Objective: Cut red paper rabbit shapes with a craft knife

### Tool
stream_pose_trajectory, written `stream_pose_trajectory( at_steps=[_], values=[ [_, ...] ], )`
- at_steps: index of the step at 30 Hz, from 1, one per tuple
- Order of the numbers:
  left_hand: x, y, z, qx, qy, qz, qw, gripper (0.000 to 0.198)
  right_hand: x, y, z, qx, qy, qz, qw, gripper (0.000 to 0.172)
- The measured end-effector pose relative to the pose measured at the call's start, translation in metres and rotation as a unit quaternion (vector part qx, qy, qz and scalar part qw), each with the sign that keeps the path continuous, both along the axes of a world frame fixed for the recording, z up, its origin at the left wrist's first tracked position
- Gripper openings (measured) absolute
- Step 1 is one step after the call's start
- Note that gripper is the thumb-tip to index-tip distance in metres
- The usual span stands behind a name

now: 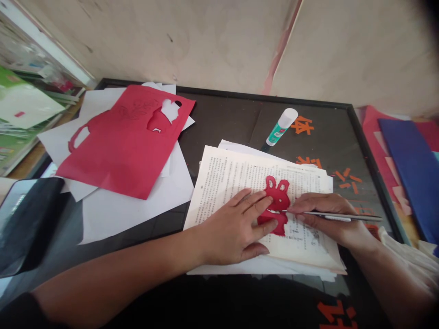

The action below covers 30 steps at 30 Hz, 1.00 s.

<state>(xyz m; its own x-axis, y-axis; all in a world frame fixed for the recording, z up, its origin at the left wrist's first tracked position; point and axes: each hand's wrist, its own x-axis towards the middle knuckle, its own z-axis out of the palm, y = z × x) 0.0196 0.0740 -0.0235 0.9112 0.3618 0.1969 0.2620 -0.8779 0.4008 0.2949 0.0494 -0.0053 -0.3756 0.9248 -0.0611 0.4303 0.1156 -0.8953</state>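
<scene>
Red paper rabbit (277,194) lying mid-page on an open book (226,178), toward the right edge of the tabletop (226,114). Left hand (229,233) open, fingers (254,201) spread and pressing on the rabbit; right hand (325,205) closed around a slim metal tool (343,216), tip touching the rabbit's middle.

I'm seeing a bright, evenly lit view here, pale glare streaking the glossy black object (24,214) at the left edge, deep shadow pooling along the bottom of the dark tabletop (212,301), the wall (360,50) bowing toward the corners, and a dark out-of-focus smudge (430,18) blotting the top right corner.
</scene>
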Motion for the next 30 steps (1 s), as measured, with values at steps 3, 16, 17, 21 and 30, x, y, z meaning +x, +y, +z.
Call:
stream_pose_trajectory(
  at_steps=[3, 16, 17, 21, 30],
  values=[
    [0.0, 0.0, 0.0, -0.004, -0.002, -0.001, 1.0, 0.051, 0.001, -0.001, 0.001, 0.002, -0.008, -0.014, 1.0, 0.015],
    [-0.003, -0.001, 0.002, 0.041, -0.064, 0.026, 0.997, 0.041, -0.014, -0.004, 0.006, 0.006, -0.014, -0.103, 0.995, 0.015],
    [-0.004, -0.002, 0.003, 0.047, -0.065, 0.032, 0.996, 0.039, -0.015, -0.005, 0.007, 0.007, -0.017, -0.107, 0.994, 0.015],
    [-0.003, -0.002, 0.004, 0.043, -0.049, 0.034, 0.997, 0.036, -0.019, -0.005, 0.006, 0.011, -0.015, -0.067, 0.998, 0.015],
    [-0.003, -0.001, 0.004, 0.047, -0.054, 0.03, 0.997, 0.037, -0.018, -0.005, -0.002, 0.028, -0.012, -0.033, 0.999, 0.021]
  ],
)
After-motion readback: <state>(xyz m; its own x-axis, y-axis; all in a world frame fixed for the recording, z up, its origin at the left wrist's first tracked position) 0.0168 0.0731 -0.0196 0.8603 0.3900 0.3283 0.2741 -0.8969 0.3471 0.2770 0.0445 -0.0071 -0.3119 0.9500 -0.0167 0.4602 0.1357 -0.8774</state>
